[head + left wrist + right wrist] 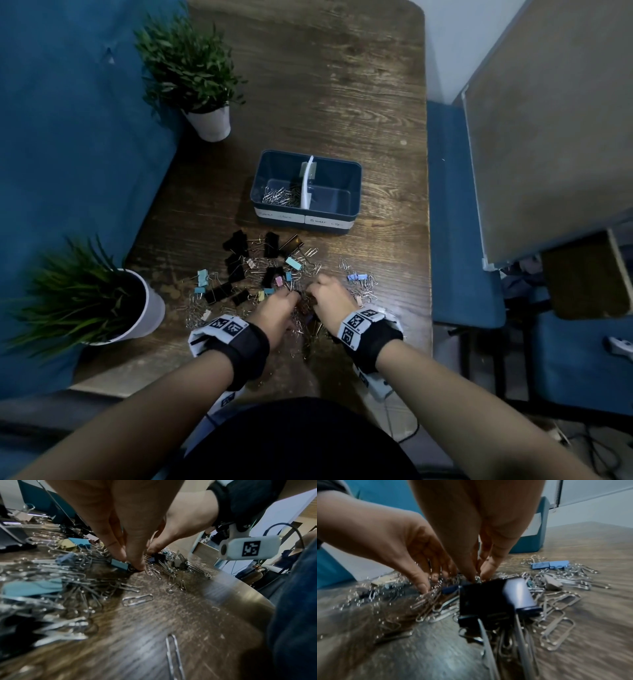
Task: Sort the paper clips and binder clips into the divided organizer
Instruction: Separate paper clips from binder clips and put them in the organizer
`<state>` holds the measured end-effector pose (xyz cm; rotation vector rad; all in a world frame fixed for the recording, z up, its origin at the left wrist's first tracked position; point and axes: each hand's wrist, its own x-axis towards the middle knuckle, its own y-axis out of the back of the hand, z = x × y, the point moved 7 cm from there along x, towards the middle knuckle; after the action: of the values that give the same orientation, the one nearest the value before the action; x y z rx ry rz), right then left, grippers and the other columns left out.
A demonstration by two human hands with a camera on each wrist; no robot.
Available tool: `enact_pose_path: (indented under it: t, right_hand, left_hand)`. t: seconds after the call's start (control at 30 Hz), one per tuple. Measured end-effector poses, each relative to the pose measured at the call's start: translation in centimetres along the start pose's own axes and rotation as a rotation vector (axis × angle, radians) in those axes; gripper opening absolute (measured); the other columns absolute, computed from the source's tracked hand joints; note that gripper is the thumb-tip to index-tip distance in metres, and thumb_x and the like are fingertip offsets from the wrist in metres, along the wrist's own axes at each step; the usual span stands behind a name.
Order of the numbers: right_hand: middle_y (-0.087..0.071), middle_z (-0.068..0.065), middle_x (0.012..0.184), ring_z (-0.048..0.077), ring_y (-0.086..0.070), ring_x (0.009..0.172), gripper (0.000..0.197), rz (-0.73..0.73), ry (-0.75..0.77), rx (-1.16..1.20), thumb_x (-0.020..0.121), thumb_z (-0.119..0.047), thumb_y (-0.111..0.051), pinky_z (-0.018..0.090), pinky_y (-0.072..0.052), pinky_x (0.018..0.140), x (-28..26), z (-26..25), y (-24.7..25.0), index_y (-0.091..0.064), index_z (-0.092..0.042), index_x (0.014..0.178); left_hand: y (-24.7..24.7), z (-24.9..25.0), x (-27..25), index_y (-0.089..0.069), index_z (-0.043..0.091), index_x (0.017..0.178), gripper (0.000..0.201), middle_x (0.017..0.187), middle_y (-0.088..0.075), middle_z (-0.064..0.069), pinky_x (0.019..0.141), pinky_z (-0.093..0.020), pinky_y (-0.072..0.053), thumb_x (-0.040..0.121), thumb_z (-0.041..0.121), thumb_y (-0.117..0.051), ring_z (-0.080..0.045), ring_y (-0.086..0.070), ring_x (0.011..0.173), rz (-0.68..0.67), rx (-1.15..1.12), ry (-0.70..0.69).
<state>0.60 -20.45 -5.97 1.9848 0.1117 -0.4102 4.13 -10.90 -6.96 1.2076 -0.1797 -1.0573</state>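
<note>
The blue divided organizer stands mid-table with a white divider; paper clips lie in its left compartment, and the right one looks bare. A mixed pile of binder clips and silver paper clips spreads in front of it. My left hand digs fingertips-down into the pile and pinches paper clips, right beside a small light blue binder clip. My right hand points down close by, thumb and fingers pinching paper clips just behind a large black binder clip.
Two potted plants stand on the left, one at the back and one near my left wrist. The table edge runs close on the right, with blue seats beyond. More paper clips lie right of my right hand.
</note>
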Motion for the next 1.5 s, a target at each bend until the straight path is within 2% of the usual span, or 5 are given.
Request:
enact_pose_path:
  t: [0.17, 0.37, 0.67, 1.37, 1.5]
  right_hand:
    - [-0.053, 0.005, 0.126, 0.023, -0.047, 0.121, 0.042, 0.077, -0.016, 0.02, 0.087, 0.005, -0.058, 0.031, -0.041, 0.102, -0.9, 1.0, 1.3, -0.056, -0.011, 0.126]
    - [-0.05, 0.005, 0.13, 0.022, -0.046, 0.122, 0.062, 0.009, -0.103, 0.078, 0.082, -0.042, -0.069, 0.036, -0.043, 0.104, -1.1, -0.8, -0.9, -0.045, -0.01, 0.13]
    - [-0.055, 0.016, 0.123, 0.032, -0.052, 0.114, 0.048, 0.068, -0.151, 0.192, 0.077, 0.016, -0.055, 0.038, -0.045, 0.096, -0.4, -3.0, -0.8, -0.05, -0.002, 0.121]
    - [-0.071, 0.0, 0.089, 0.004, -0.065, 0.075, 0.02, 0.059, -0.456, 0.668, 0.077, -0.014, -0.079, 0.009, -0.044, 0.057, -0.7, 3.1, 2.1, -0.063, -0.018, 0.088]
    - [-0.07, 0.0, 0.09, 0.012, -0.067, 0.081, 0.024, 0.053, -0.488, 0.736, 0.073, -0.016, -0.082, 0.02, -0.05, 0.066, -0.6, 3.8, 2.9, -0.065, -0.017, 0.09]
  left_hand:
    - [0.3, -1.3, -0.6, -0.051, 0.011, 0.12, 0.045, 0.119, -0.052, -0.005, 0.093, -0.034, -0.043, 0.08, 0.021, -0.069, -0.023, -0.048, 0.114, 0.027, 0.063, 0.008]
    - [1.0, -3.2, -1.6, -0.053, 0.008, 0.12, 0.049, 0.119, -0.053, -0.006, 0.092, -0.031, -0.045, 0.077, 0.021, -0.073, -0.022, -0.052, 0.11, 0.042, -0.056, 0.063]
    - [0.5, -0.9, -0.3, -0.051, 0.006, 0.12, 0.044, 0.124, -0.049, -0.01, 0.095, -0.037, -0.043, 0.077, 0.002, -0.061, -0.03, -0.052, 0.114, -0.005, 0.021, 0.039]
    - [4.8, -2.4, -1.2, -0.068, 0.012, 0.092, 0.007, 0.087, -0.068, -0.005, 0.079, -0.032, -0.053, 0.087, 0.013, -0.064, -0.019, -0.063, 0.08, 0.139, -0.208, 0.175]
    - [6.5, -2.8, -1.5, -0.07, 0.012, 0.082, 0.004, 0.082, -0.067, -0.001, 0.075, -0.023, -0.052, 0.082, 0.009, -0.069, -0.009, -0.061, 0.074, 0.217, -0.386, 0.237]
